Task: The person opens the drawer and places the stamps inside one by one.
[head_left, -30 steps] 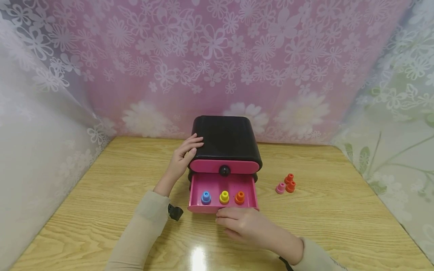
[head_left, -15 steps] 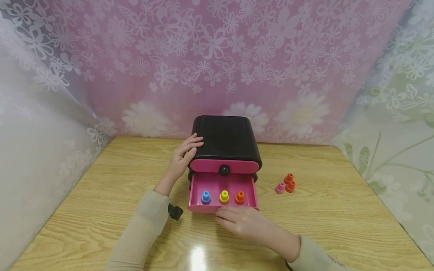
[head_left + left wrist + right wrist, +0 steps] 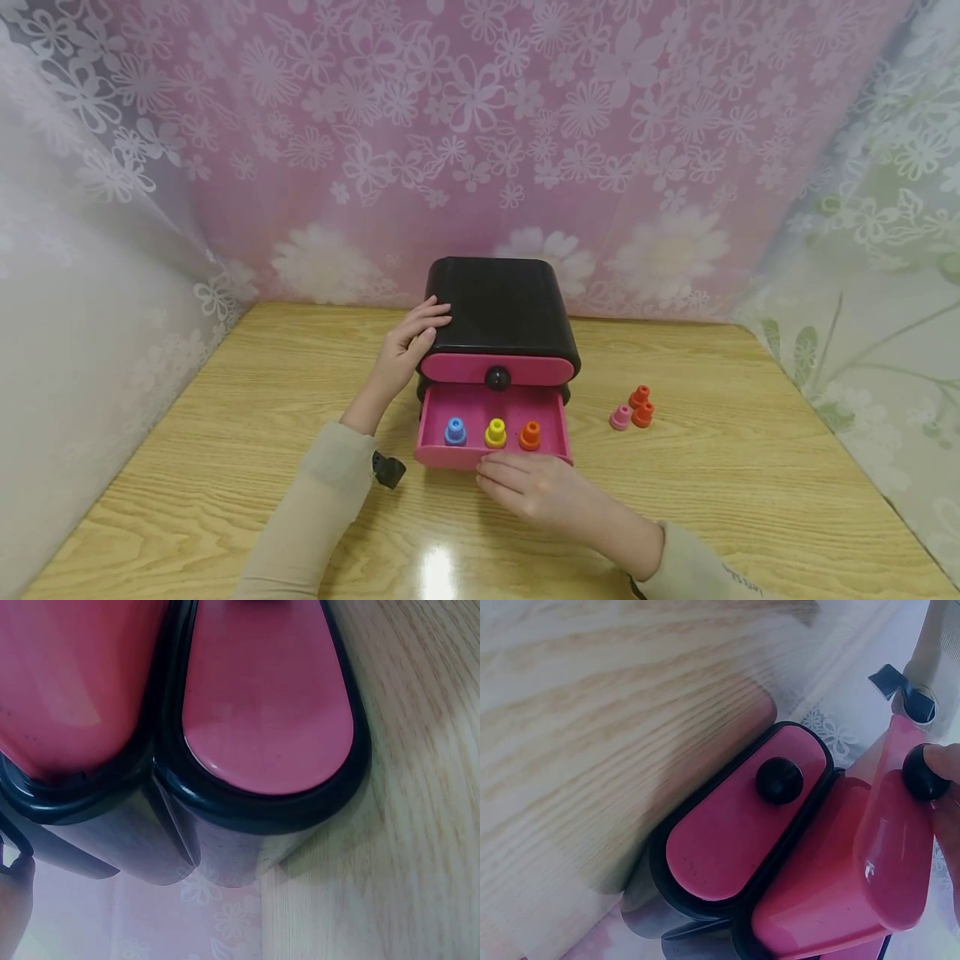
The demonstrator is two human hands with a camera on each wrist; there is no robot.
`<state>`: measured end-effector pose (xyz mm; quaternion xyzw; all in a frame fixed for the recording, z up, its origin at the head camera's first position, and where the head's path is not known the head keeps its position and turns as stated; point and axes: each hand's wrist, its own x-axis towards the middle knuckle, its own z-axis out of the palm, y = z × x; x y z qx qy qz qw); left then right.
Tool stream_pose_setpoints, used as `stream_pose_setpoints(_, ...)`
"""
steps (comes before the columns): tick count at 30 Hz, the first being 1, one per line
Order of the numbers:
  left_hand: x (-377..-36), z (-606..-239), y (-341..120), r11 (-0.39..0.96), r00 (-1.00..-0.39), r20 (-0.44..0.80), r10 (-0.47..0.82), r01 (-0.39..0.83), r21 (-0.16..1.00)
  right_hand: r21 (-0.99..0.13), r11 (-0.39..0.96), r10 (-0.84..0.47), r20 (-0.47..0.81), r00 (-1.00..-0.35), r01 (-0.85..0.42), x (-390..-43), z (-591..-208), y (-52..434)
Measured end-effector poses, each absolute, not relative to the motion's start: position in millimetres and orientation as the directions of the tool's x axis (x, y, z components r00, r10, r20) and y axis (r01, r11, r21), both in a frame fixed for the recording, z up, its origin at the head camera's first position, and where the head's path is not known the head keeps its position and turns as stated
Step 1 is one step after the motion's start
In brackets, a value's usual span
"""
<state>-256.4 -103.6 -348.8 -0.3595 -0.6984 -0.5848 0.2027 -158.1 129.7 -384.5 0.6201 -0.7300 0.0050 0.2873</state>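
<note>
A black mini drawer cabinet (image 3: 498, 300) with pink drawers stands on the table. My left hand (image 3: 408, 342) rests on its left side, fingers laid straight over the top edge. Below the shut upper drawer (image 3: 457, 368), a pink drawer (image 3: 450, 457) is pulled out. In it stand a blue cone-shaped peg (image 3: 455, 432), a yellow peg (image 3: 495, 433) and an orange peg (image 3: 529, 436). My right hand (image 3: 543, 492) is at this drawer's front; the right wrist view shows its thumb and fingers gripping the round black knob (image 3: 924, 772).
To the cabinet's right, a pink peg (image 3: 620, 417) and two red-orange pegs (image 3: 642, 415) stand close together on the wooden table (image 3: 712, 467). A lower drawer (image 3: 727, 832) with its own knob is shut. Floral curtains (image 3: 480, 150) hang behind and at both sides.
The pulled-out drawer, with its three pegs, has shifted slightly toward the cabinet, my right hand moving along with it. My left hand has stayed in place.
</note>
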Motion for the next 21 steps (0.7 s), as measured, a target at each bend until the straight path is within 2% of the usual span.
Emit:
stream_pose_setpoints(8,-256.7,-347.8,-103.7,0.049,-0.652,0.711,0.264,0.745,0.666,0.363,0.267,-0.892,0.443,-0.086,-0.893,-161.9,-385.3,130.8)
stream_pose_setpoints(21,-257.6,-350.0,-103.3,0.037,-0.651,0.712,0.263,0.744,0.667,0.383,0.295,-0.855,0.515,-0.063,-0.875,-175.8,-387.3,127.9)
